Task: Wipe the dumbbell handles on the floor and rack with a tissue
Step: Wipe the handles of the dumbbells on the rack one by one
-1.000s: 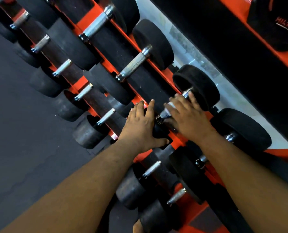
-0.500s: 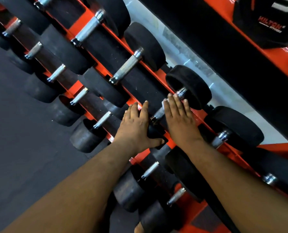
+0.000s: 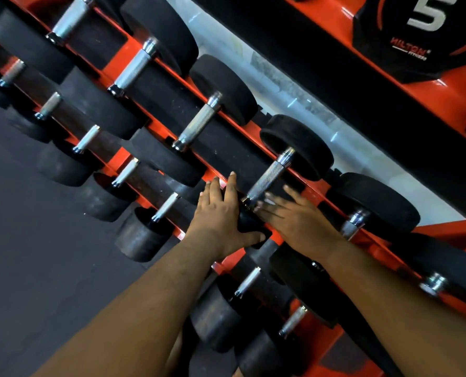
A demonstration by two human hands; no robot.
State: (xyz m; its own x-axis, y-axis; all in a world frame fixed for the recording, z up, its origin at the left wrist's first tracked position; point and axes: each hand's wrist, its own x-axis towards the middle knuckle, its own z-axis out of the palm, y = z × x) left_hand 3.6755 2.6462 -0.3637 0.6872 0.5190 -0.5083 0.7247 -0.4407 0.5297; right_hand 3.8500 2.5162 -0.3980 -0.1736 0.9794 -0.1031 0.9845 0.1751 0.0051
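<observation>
A black dumbbell lies on the top tier of the orange rack (image 3: pixel 441 238), its knurled steel handle (image 3: pixel 267 178) bare and in full view. My left hand (image 3: pixel 221 213) rests on the dumbbell's near black head (image 3: pixel 249 224), fingers straight and thumb spread along the head's lower side. My right hand (image 3: pixel 294 216) is motion-blurred, with its fingers spread flat just below the lower end of that handle. No tissue shows in either hand. The dumbbell's far head (image 3: pixel 300 145) sits against the back rail.
More black dumbbells with steel handles fill the top tier (image 3: pixel 199 121) and the lower tier (image 3: pixel 166 205). A black weight plate marked 5 (image 3: pixel 422 31) hangs at the top right. Dark rubber floor (image 3: pixel 36 254) lies to the left.
My right hand has slid back down off the handle, which is now uncovered. My left hand has stayed on the near head.
</observation>
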